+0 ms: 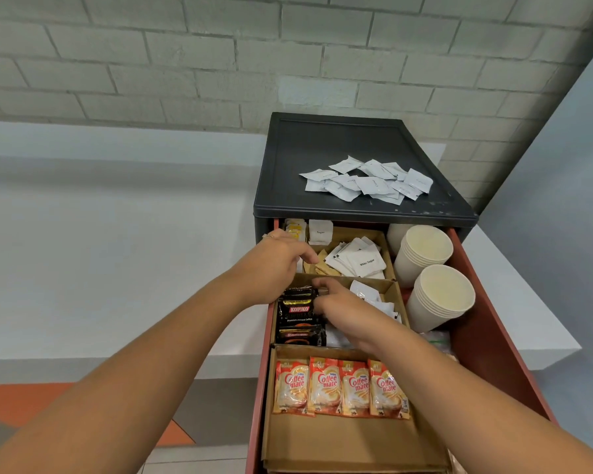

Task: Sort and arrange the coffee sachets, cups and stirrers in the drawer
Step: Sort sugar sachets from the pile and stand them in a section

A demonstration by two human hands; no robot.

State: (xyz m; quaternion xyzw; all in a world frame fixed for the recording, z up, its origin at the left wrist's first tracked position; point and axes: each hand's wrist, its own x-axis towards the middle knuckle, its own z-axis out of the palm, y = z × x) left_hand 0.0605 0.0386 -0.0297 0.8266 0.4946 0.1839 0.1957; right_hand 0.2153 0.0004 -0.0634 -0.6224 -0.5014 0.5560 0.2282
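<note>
Black Kopiko coffee sachets [298, 314] at the red plastic drawer's [490, 340] left edge are being squared, pinched by the right hand [343, 309], while the left hand's [278, 258] grip cannot be told; the neighbouring white paper sachets [365, 291] probably need aligning next.

My left forearm [134, 354] and right forearm [459, 388] are both bare from the bottom of the view up to the wrists, slim and uncovered. On my left hand [281, 258] I wear a thin pale band ring [269, 236], perhaps on the ring finger; it is too small to tell the finger or the metal for certain. My right hand [339, 309] is bare across the knuckles.
</note>
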